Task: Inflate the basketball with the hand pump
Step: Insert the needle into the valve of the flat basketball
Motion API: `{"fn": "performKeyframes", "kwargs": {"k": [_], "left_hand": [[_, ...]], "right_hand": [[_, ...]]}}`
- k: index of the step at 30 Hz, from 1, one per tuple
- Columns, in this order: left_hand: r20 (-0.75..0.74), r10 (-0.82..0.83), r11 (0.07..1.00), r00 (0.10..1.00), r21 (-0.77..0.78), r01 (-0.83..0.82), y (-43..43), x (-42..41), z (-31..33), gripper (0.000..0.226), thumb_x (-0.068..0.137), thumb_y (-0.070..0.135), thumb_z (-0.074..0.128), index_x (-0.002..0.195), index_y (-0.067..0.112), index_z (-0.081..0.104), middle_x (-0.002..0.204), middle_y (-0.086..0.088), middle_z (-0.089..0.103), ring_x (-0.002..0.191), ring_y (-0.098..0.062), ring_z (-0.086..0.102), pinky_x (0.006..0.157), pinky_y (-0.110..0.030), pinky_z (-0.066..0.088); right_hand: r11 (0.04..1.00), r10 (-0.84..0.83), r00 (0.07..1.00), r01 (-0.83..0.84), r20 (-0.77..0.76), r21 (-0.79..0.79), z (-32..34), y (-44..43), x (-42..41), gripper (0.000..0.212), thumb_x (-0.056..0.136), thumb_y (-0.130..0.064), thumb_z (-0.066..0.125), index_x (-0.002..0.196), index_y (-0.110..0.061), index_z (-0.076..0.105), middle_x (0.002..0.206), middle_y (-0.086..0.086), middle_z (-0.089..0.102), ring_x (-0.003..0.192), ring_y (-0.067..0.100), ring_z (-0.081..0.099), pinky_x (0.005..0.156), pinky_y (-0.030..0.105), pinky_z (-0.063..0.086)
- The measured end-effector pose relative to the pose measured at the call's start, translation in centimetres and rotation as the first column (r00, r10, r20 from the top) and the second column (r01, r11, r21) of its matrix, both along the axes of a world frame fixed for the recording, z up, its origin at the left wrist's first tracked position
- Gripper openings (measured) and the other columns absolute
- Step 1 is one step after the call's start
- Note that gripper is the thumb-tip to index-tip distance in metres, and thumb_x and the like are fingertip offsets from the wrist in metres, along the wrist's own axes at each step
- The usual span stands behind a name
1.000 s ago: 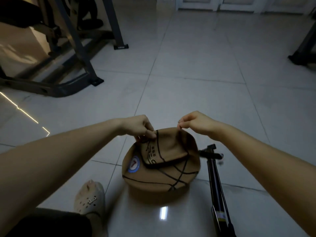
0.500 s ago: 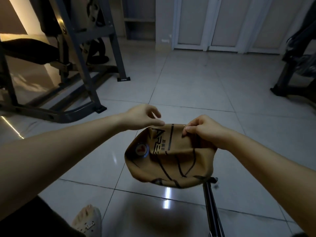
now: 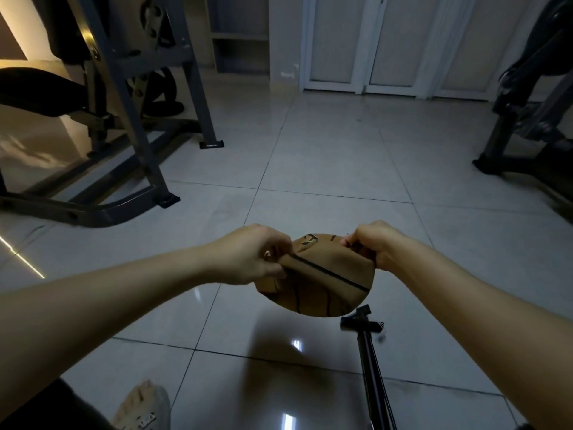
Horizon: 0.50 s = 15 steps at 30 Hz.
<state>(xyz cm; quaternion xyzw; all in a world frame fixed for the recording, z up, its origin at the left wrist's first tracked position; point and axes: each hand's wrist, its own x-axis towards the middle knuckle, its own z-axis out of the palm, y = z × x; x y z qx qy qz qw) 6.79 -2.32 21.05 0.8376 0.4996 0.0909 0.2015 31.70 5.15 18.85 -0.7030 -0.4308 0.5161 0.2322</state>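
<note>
Glossy grey tiled floor (image 3: 325, 156) spans the room, with ceiling light reflected in it. A dark steel gym frame (image 3: 130, 125) stands at the left rear, a black pad (image 3: 37, 91) mounted on its outer side. White panelled doors (image 3: 387, 45) close the far wall. A second dark exercise machine (image 3: 527, 119) stands at the right rear, partly out of view. The basketball (image 3: 322, 283), tan with black seams, is fully deflated and folded over on itself; it is held in the air between both hands, clear of the floor, with its shadow on the tiles beneath. The left hand (image 3: 257, 256) pinches the ball's left edge, fingers curled over the fold. The right hand (image 3: 372, 246) grips the upper right edge in the same way, fingers closed on the material. The hand pump (image 3: 372, 373), black and slender, lies on the floor below and to the right of the ball, apart from it and untouched. A foot in a pale perforated clog (image 3: 142, 411) rests on the tiles at the lower left. The pump's T-handle (image 3: 361, 321) points away from the person, its end nearest the ball.
</note>
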Motion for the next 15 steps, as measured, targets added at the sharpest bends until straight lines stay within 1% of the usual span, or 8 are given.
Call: {"fn": "performKeyframes", "kwargs": {"k": [2,4,6,7,9,11,13,15], "left_hand": [[0.138,0.018,0.999,0.99,-0.045,-0.012,0.5,-0.5,0.0,0.009,0.09,0.024,0.075,0.098,0.025,0.072,0.094,0.011,0.071,0.093,0.001,0.063,0.081,-0.03,0.051],[0.234,0.034,0.998,0.972,-0.056,-0.021,0.8,-0.9,0.1,0.009,0.091,0.022,0.074,0.101,0.023,0.075,0.095,0.008,0.074,0.096,-0.007,0.067,0.09,-0.036,0.054],[0.286,0.072,0.996,0.955,-0.077,-0.052,1.2,-1.4,0.2,0.01,0.093,0.022,0.072,0.103,0.021,0.076,0.096,0.007,0.075,0.094,-0.008,0.069,0.089,-0.035,0.056],[0.307,0.095,0.994,0.947,-0.087,-0.071,1.4,-1.7,0.3,0.011,0.094,0.022,0.071,0.104,0.021,0.076,0.096,0.007,0.075,0.093,-0.007,0.069,0.087,-0.032,0.057],[0.352,0.153,0.986,0.924,-0.118,-0.118,1.7,-2.3,0.7,0.012,0.096,0.024,0.068,0.105,0.023,0.076,0.096,0.008,0.076,0.093,-0.005,0.069,0.082,-0.026,0.057],[0.409,0.238,0.967,0.881,-0.188,-0.174,2.0,-3.2,1.0,0.016,0.098,0.025,0.065,0.107,0.021,0.077,0.097,0.005,0.077,0.093,-0.007,0.071,0.08,-0.024,0.059],[0.463,0.329,0.937,0.823,-0.271,-0.222,2.2,-4.0,1.3,0.02,0.099,0.025,0.063,0.111,0.016,0.077,0.099,0.001,0.078,0.094,-0.012,0.073,0.082,-0.025,0.06],[0.512,0.396,0.91,0.762,-0.326,-0.254,2.5,-4.6,1.4,0.022,0.099,0.024,0.062,0.112,0.012,0.076,0.1,-0.004,0.079,0.094,-0.017,0.074,0.082,-0.027,0.06]], "right_hand": [[0.997,0.005,0.998,-0.01,-0.063,-0.073,0.0,-0.2,-0.1,0.012,0.098,-0.003,0.056,0.094,-0.002,0.067,0.071,0.008,0.064,0.064,0.02,0.059,0.057,0.032,0.052],[0.985,0.011,0.994,-0.03,-0.113,-0.169,-0.1,-0.5,-0.1,0.008,0.098,-0.009,0.058,0.099,-0.004,0.065,0.076,0.01,0.062,0.064,0.022,0.06,0.055,0.035,0.055],[0.984,-0.015,0.991,-0.009,-0.135,-0.178,-0.3,-0.4,-0.1,0.011,0.097,-0.011,0.059,0.104,-0.005,0.065,0.076,0.011,0.065,0.066,0.022,0.061,0.051,0.034,0.056],[0.991,-0.029,0.989,0.01,-0.143,-0.131,-0.3,-0.3,0.0,0.013,0.098,-0.011,0.056,0.104,-0.005,0.067,0.079,0.013,0.068,0.07,0.023,0.064,0.054,0.036,0.058],[0.999,-0.042,0.988,0.046,-0.147,0.022,-0.5,0.1,0.2,0.019,0.1,-0.01,0.052,0.103,-0.003,0.069,0.094,0.017,0.072,0.085,0.028,0.071,0.069,0.042,0.06],[0.986,-0.022,0.99,0.044,-0.137,0.159,-0.3,0.1,0.2,0.02,0.1,-0.007,0.051,0.103,0.001,0.068,0.097,0.018,0.075,0.086,0.029,0.074,0.077,0.044,0.062],[0.975,0.039,0.99,-0.007,-0.138,0.224,-0.1,-0.3,0.1,0.02,0.1,-0.005,0.049,0.1,0.003,0.067,0.092,0.019,0.076,0.075,0.026,0.075,0.071,0.04,0.063],[0.966,0.128,0.983,-0.093,-0.132,0.24,0.2,-0.9,-0.2,0.023,0.103,-0.005,0.044,0.099,0.002,0.066,0.084,0.018,0.072,0.064,0.024,0.068,0.06,0.035,0.058]]}}
